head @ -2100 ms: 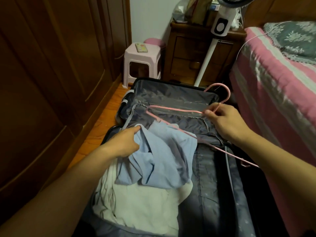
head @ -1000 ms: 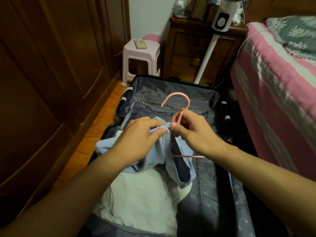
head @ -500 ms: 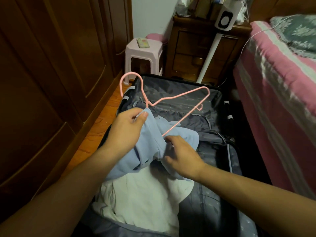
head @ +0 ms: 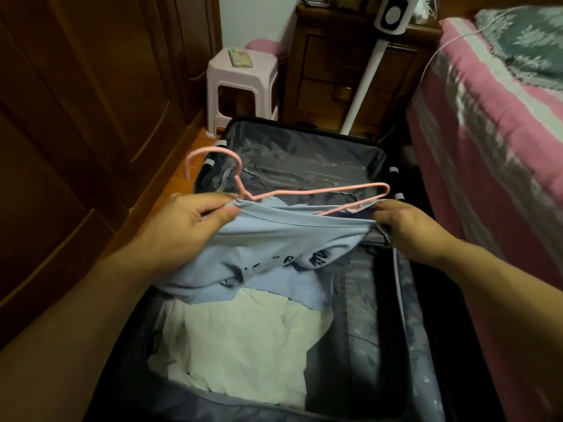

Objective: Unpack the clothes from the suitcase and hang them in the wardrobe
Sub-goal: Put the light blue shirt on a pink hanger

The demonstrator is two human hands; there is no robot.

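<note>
An open dark suitcase [head: 304, 153] lies on the floor in front of me. Over it I hold a light blue shirt [head: 274, 248] stretched between both hands. My left hand [head: 189, 220] pinches the shirt's edge at the neck of a pink wire hanger [head: 307, 193]. My right hand [head: 402, 223] grips the shirt's other end by the hanger's right tip. The hanger's hook points left, and part of its frame is inside the shirt. A white garment [head: 243, 345] lies in the suitcase beneath.
The closed brown wardrobe [head: 76, 117] runs along the left. A pink stool [head: 243, 86] with a phone on it stands beyond the suitcase, next to a wooden nightstand [head: 350, 71] and a white fan pole [head: 362, 83]. A bed with a pink cover [head: 487, 132] fills the right side.
The hanger went from my right hand into the shirt. My right hand moved out to the right and the shirt is now pulled taut between both hands.
</note>
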